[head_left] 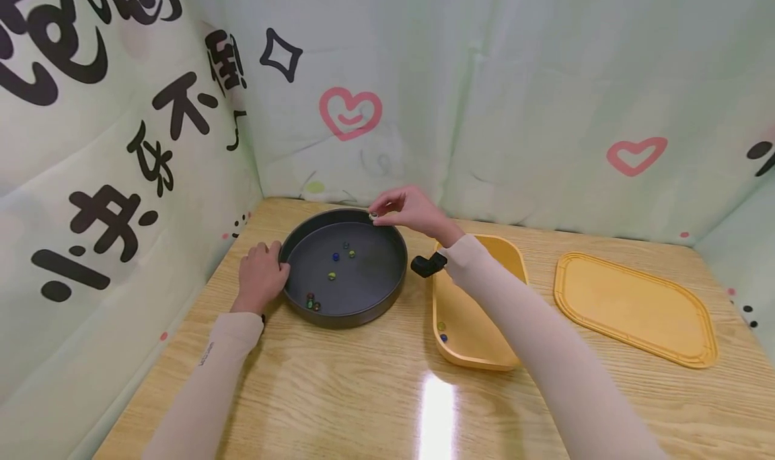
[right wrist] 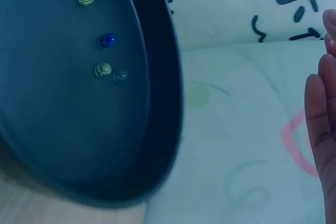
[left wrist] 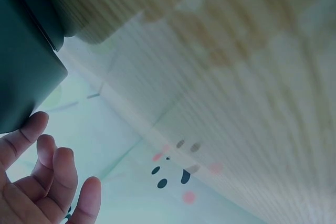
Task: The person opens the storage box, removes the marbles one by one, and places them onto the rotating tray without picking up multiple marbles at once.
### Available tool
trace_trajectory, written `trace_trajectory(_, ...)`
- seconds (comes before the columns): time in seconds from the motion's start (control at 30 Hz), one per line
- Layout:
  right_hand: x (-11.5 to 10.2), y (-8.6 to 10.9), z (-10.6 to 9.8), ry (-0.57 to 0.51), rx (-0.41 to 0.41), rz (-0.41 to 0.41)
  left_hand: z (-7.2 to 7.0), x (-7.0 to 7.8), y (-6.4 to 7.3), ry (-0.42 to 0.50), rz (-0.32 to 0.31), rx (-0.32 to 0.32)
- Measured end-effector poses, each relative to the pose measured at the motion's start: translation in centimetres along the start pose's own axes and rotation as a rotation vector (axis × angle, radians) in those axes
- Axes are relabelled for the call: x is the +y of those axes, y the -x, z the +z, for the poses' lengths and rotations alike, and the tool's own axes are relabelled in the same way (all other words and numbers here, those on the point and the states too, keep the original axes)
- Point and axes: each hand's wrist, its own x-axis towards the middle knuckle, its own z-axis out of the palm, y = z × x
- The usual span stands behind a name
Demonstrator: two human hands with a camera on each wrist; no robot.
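Note:
A round dark pan [head_left: 345,305] sits on the table with several glass marbles [head_left: 331,276] on its floor. At its left side my left hand [head_left: 262,275] grips the rim, the thumb over the edge; in the left wrist view one fingertip touches the outer wall and the other fingers bend loosely beside it. Above the pan's far right rim, my right hand [head_left: 408,211] pinches a small pale marble [head_left: 373,216] between thumb and fingertips. In the right wrist view, only part of the right hand's fingers [right wrist: 320,108] shows, and the held marble is hidden.
Beneath my right forearm stands a yellow tub [head_left: 472,312] with a yellowish marble [head_left: 441,326] and a blue marble [head_left: 444,337] at its near left corner. A flat yellow lid [head_left: 636,309] lies to the right. Printed curtains [head_left: 545,110] hang behind and along the left.

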Motion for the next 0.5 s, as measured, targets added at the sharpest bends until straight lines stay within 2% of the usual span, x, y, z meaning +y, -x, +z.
trace_trajectory(0.17,1.7,-2.1,1.5,-0.022,-0.013,0.06,0.1,-0.1,-0.1,0.0,-0.003,0.001)
trace_trajectory(0.3,2.9,-3.6,2.7,-0.039,-0.02,0.077,0.3,-0.1,-0.2,-0.005,-0.004,0.006)
trace_trajectory(0.5,4.5,-5.3,4.4,0.013,0.001,0.096,0.4,-0.2,-0.3,-0.01,-0.014,0.009)
